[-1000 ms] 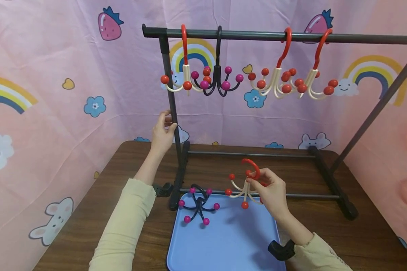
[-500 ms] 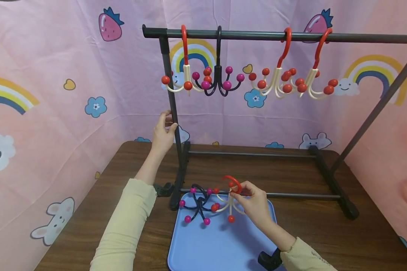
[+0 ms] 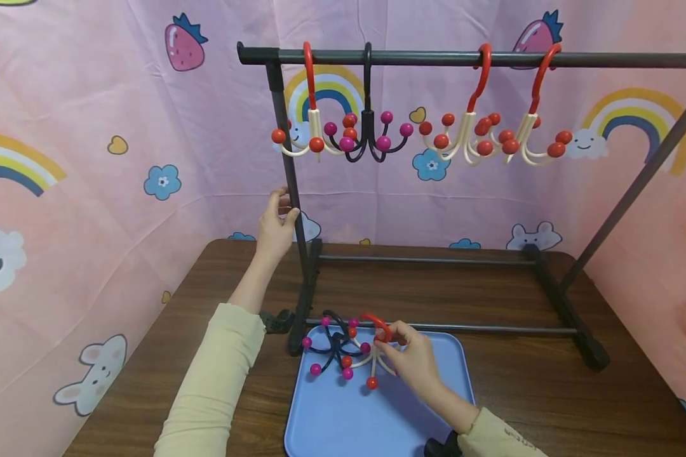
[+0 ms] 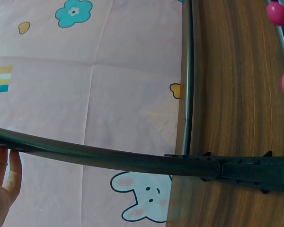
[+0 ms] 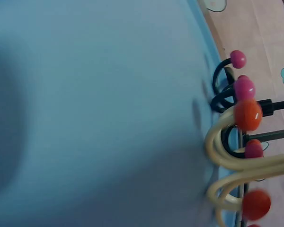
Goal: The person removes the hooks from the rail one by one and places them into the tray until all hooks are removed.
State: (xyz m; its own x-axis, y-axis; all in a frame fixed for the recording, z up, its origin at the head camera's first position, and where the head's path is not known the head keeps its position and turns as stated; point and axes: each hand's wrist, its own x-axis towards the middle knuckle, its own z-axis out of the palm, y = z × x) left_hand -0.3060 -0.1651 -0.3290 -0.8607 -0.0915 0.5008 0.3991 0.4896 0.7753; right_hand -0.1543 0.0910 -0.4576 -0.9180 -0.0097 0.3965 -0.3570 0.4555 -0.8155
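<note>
Head cam: four hooks up, black hook on tray, right hand pinching unplaced red-topped hook, left hand gripping rack.

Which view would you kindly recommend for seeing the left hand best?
The head view: nearly the whole left hand shows, at the rack's post. The left wrist view shows it cut off at the edges; the right wrist view lacks it.

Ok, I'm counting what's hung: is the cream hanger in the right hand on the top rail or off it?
Off: the right hand holds the cream hanger at the blue tray, well below the top rail.
</note>
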